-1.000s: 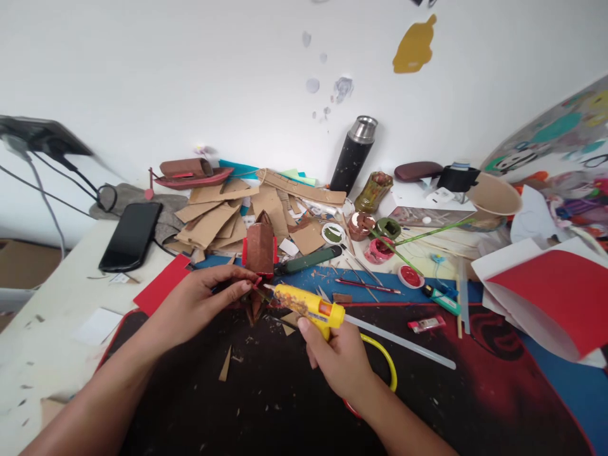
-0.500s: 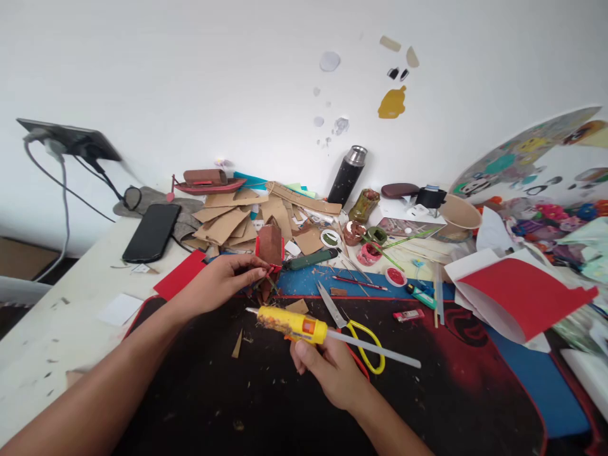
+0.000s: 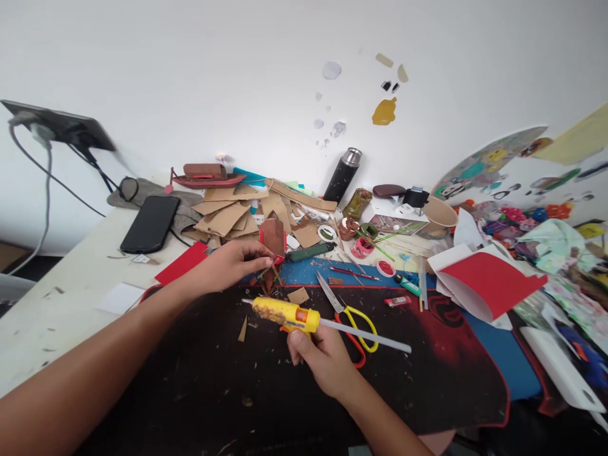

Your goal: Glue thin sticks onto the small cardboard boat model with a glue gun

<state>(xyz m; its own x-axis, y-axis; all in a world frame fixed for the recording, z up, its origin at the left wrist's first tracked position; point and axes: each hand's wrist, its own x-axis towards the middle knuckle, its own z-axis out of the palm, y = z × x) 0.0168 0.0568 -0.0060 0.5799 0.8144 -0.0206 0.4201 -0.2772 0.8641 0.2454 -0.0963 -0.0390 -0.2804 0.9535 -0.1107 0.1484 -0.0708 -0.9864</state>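
My left hand (image 3: 232, 263) pinches with thumb and fingertips at the red edge of a small brown-and-red cardboard model boat (image 3: 272, 235). The fingers partly cover the boat's side, and thin brown sticks show at its lower end. Lower and to the right, my right hand (image 3: 323, 361) is wrapped round the handle of a yellow hot glue gun (image 3: 285, 315). A long translucent glue stick (image 3: 365, 334) juts from its back. The gun's nozzle points left, apart from the boat and below it. Scissors (image 3: 349, 316) with yellow and red handles lie just beyond my right hand.
Cardboard scraps (image 3: 228, 218) are heaped behind the boat. A finished red boat (image 3: 206, 179) sits at the back left, near a phone (image 3: 150, 223). Paint pots (image 3: 362, 247), a black flask (image 3: 342, 174) and red paper (image 3: 491, 278) stand or lie to the right. A dark mat (image 3: 199, 380) covers the front.
The view has turned slightly, so the scene sits a little higher and its right side further left. Both hands keep their holds, with the glue gun still below the boat.
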